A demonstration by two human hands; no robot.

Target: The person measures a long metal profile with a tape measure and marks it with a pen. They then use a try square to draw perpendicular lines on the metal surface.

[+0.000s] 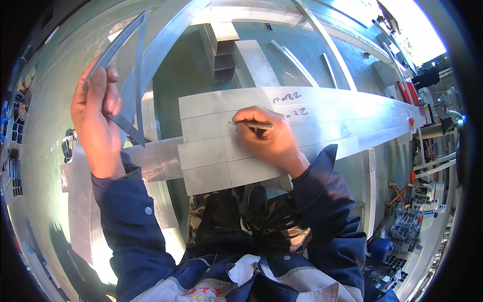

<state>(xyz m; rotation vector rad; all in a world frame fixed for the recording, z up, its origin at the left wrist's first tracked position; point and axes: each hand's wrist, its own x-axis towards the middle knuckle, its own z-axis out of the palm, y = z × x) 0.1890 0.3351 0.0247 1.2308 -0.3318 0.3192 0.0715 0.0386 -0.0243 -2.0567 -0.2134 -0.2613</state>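
My left hand (98, 113) is raised left of the work, its fingers closed round one side of a thin metal set square (130, 128). The triangle points up and away, clear of the metal bars. My right hand (269, 138) pinches a slim pen-like marking tool (259, 126) over several flat silvery metal bars (204, 153) lying side by side. The tool's tip is at or just above the surface; contact cannot be made out. A thin line crosses the bars near their left ends, and dark handwriting is partly covered by my right hand.
Under the bars runs a metal crosspiece (161, 161). Beyond them, hollow rectangular tubes (224, 68) stand by a flat beam (256, 63). Long metal rails (329, 45) cross the far side. At the right lie cut profile pieces (407, 226) and a blue container (380, 249).
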